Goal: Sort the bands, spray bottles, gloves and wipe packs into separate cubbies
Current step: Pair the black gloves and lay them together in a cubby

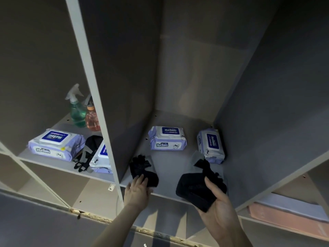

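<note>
Black glove (199, 189) gripped in right hand (216, 209) hides its fingers; left hand (138, 190) fingers straight on another glove (143, 169).

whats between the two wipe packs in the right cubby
Nothing: in the head view, only bare grey shelf floor lies between the flat wipe pack and the pack by the right wall.

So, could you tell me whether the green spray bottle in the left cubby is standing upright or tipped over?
Upright: the green spray bottle stands on its base, trigger head on top, beside the orange bottle.
</note>
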### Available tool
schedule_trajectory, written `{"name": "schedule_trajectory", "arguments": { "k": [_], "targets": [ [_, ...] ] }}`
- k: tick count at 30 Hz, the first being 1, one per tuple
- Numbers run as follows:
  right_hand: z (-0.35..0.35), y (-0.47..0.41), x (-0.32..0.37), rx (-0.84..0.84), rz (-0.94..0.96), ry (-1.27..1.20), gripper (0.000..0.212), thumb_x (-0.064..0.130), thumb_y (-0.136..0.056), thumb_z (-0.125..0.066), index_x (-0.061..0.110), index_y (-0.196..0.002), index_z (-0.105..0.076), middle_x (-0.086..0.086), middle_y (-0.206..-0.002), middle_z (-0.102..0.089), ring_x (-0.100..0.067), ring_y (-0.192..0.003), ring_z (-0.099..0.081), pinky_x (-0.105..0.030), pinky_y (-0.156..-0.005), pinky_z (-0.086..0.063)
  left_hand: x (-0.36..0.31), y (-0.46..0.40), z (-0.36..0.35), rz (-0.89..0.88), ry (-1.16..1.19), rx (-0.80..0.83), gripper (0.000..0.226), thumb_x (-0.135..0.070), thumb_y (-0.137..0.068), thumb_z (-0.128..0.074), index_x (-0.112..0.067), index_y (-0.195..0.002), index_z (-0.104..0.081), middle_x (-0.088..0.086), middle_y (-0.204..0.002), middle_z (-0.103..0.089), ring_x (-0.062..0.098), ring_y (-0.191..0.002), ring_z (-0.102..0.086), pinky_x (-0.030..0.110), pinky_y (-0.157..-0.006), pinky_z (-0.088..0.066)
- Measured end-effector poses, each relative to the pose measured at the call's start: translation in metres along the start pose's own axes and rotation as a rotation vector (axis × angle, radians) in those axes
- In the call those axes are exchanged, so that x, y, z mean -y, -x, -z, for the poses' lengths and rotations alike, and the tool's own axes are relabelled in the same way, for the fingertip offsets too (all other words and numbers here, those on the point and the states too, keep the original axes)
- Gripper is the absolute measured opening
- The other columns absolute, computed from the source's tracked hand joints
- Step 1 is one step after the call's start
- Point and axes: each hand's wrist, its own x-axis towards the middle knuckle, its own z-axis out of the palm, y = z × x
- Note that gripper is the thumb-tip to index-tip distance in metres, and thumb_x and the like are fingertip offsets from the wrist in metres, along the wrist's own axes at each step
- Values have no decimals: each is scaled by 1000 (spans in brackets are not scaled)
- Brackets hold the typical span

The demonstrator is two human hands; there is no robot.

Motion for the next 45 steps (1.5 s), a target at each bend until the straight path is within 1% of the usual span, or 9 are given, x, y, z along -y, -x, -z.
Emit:
{"name": "schedule_trajectory", "arguments": {
  "k": [6, 10, 14, 18, 27, 32, 36, 42, 45],
  "targets": [
    [1, -2, 0, 22, 7, 35, 30, 12, -88, -49, 11, -103, -74, -31, -108, -66, -40, -93, -68, -57, -78, -55, 3, -12, -10, 210, 318, -409, 34, -21, -82, -71, -4, -111, -66, 22, -106, -60, 41, -99, -55, 48, -84, -45],
    [-2, -2, -2, 58, 22, 52, 29, 10, -86, -51, 14, -98, -76, -32, -107, -66, -40, -91, -69, -57, -79, -55, 1, -15, -1, 433, 257, -289, 63, -29, -76, -75, -1, -125, -49, 22, -114, -54, 40, -109, -51, 47, -87, -43],
    [-6, -1, -2, 13, 8, 60, 41, 16, -60, -84, 13, -100, -76, -29, -119, -62, -41, -105, -64, -59, -84, -52, 4, -25, 3, 508, 227, -81, 60, -41, -77, -71, -9, -121, -46, 11, -120, -57, 29, -114, -55, 36, -92, -45],
    [-6, 0, 0, 26, 27, 59, 30, 13, -71, -64, 16, -99, -76, -28, -118, -63, -41, -110, -60, -59, -86, -50, 6, -35, 21, 657, 1163, 123, 53, -8, -64, -76, 5, -113, -61, 17, -79, -64, 27, -64, -60, 33, -54, -52],
    [-12, 4, 2, 15, 55, 162, 22, 7, -78, -57, 10, -85, -78, -22, -93, -71, -32, -83, -71, -44, -70, -60, -51, 39, 118, 52, 1689, 194, 40, 14, -61, -64, -2, -97, -61, 16, -85, -69, 22, -72, -68, 26, -55, -55],
    [-20, 8, -2, 49, 59, 196, 35, 4, -77, -60, 9, -110, -67, -18, -96, -71, -28, -86, -70, -40, -71, -60, -65, 73, 143, -164, 1772, 186, 50, 14, -58, -59, -7, -103, -65, 14, -94, -71, 23, -84, -68, 26, -68, -57],
    [-25, 14, -1, 118, 69, 206, 38, 2, -80, -56, 10, -116, -64, -17, -109, -70, -27, -95, -70, -35, -73, -59, -75, 84, 152, -154, 1792, 135, 46, -1, -68, -70, -4, -113, -64, 17, -109, -70, 28, -99, -67, 27, -79, -57],
    [-31, 19, 3, 140, 87, 296, 43, 6, -79, -60, 12, -122, -61, -14, -113, -70, -28, -103, -68, -37, -78, -58, -92, 92, 159, -28, 1931, 23, 21, -8, -71, -66, -9, -92, -69, 11, -90, -74, 20, -79, -72, 25, -65, -58],
    [-31, 21, 5, 129, 82, 278, 37, 4, -81, -59, 12, -117, -64, -14, -109, -71, -28, -100, -69, -37, -76, -59, -96, 93, 166, 31, 2059, 48, 34, -12, -72, -67, -5, -106, -67, 15, -99, -71, 24, -85, -71, 34, -76, -60]
  ]
}}
